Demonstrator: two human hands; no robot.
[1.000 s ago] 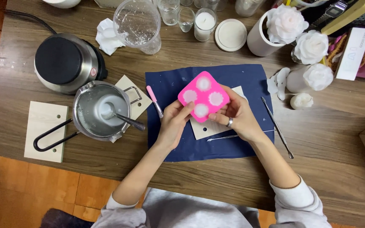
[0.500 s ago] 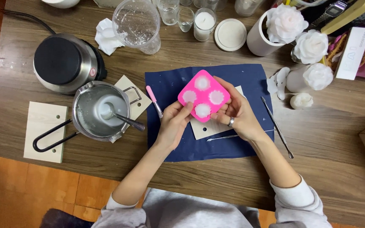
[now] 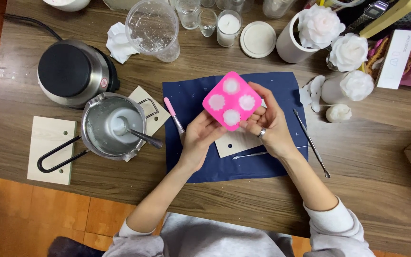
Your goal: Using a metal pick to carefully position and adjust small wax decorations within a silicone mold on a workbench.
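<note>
wooden table (image 3: 367, 143), hands holding pink mold (image 3: 231, 100)

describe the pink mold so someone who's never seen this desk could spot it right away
Start at the dark blue cloth in the middle of the wooden table. Above it, the left hand and right hand hold the pink mold between them. It is the only bright pink square block, with four white-filled round cavities on top.

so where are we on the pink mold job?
Done: all four cavities of the pink mold hold set-looking white wax. In hand: left hand and right hand grip it above the blue mat. Left: the wax pieces are not yet out.
</note>
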